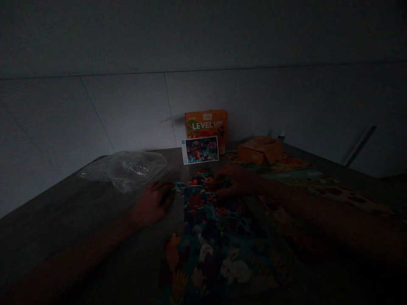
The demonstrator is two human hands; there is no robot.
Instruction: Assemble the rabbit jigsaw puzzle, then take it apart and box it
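Note:
The picture is very dark. A partly joined jigsaw puzzle lies before me, with white rabbits, an orange animal and plants on a deep blue ground. My left hand rests on the table left of its far part, fingers loosely bent and apart. Close to those fingertips lies a light blue puzzle piece. Over the far right part of the puzzle, my right hand has thumb and forefinger around a dark puzzle piece. Several pieces with red patterns lie beside its fingertips.
A picture card leans against an upright orange box reading "LEVEL UP!". To the left lies a crumpled clear plastic bag. On the right are another orange box and colourful picture sheets. A pale wall stands behind the table.

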